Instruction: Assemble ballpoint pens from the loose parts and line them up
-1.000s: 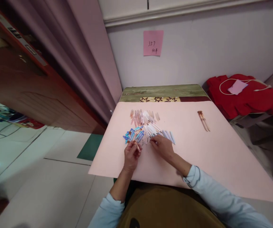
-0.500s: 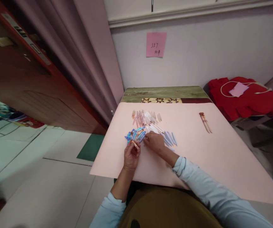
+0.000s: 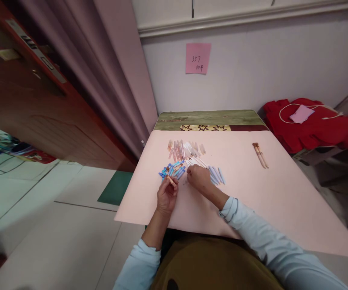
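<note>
A heap of pen parts lies on the pink sheet (image 3: 252, 189): small blue caps (image 3: 170, 170), clear pinkish barrels (image 3: 178, 148), white refills (image 3: 195, 160) and pale blue barrels (image 3: 216, 175). My left hand (image 3: 167, 195) is closed around a thin orange pen piece (image 3: 171, 180), just in front of the blue caps. My right hand (image 3: 199, 178) rests on the near edge of the heap, fingers curled and pinched over the white refills; what they grip is hidden.
Two brownish assembled pens (image 3: 260, 154) lie apart at the far right of the sheet. Beyond the sheet shows a green patterned tabletop (image 3: 207, 119). A red cloth with a white cord (image 3: 309, 121) sits to the right. A pink note (image 3: 197, 58) hangs on the wall.
My right hand has slid left and slightly away from me, onto the white refills. My left hand has kept its place with the orange piece.
</note>
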A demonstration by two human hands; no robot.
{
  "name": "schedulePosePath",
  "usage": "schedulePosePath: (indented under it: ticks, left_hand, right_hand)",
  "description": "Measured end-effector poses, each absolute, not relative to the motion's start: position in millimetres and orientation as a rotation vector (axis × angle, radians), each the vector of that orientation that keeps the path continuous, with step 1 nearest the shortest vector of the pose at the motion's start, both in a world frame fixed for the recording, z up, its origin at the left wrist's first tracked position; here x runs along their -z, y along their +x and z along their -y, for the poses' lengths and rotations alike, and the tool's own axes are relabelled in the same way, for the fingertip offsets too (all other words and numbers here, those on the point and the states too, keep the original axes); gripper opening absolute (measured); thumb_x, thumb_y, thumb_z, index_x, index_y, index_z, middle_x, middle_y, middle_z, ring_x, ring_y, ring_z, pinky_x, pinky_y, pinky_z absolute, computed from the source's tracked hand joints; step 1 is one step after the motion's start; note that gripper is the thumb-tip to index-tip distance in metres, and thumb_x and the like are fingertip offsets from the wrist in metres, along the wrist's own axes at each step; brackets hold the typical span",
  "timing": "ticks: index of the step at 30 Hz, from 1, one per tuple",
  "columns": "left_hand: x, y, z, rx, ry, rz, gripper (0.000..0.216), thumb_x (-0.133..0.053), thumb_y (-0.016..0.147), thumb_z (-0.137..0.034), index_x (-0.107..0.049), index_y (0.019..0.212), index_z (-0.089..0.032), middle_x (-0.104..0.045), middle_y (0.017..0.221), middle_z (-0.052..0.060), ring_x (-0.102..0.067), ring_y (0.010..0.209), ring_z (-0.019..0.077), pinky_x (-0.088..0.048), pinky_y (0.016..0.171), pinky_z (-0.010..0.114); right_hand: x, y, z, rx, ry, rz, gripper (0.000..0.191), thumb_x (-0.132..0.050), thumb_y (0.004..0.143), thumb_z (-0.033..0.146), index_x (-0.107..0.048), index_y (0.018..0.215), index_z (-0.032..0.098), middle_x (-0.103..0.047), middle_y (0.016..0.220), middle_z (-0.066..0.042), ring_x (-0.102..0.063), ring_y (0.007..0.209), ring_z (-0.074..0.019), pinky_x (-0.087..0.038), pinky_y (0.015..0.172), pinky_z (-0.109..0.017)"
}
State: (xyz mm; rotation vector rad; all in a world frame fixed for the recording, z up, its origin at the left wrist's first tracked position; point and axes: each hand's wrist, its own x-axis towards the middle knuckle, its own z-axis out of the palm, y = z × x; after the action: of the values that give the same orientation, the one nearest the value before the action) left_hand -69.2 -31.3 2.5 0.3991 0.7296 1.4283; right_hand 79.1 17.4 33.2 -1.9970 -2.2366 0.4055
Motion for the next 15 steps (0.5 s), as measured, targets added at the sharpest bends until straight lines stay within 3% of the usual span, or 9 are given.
schedulePosePath:
  ticks: [10,15]
  left_hand:
    - [-2,-70,36,-1.408,0.432,-0.748,0.019,-0.067,0.077,-0.029,-0.059,0.085,-0.014,-0.063,0.073,0.004,-0.049,0.046,0.0057,-0.028,0.036,0.015]
    - [0,-71,36,-1.412,0.403,-0.745,0.018,-0.067,0.077,-0.028,-0.060,0.086,-0.014,-0.064,0.073,0.005,-0.049,0.046,0.0056,-0.028,0.036,0.015]
  right_hand:
    - [-32,79,-14,-0.386,-1.663,2.583,0.024,-0.047,0.090,0.020,-0.071,0.085,0.018,-0.068,0.093,-0.009,-0.065,0.081,-0.0188,-0.041,0.066,-0.026]
    - [-38,97,-24,-0.365,-1.702,2.470,0.026,-0.046,0.093,0.026,-0.069,0.103,0.027,-0.068,0.107,-0.004,-0.063,0.093,-0.0181,-0.041,0.069,-0.025]
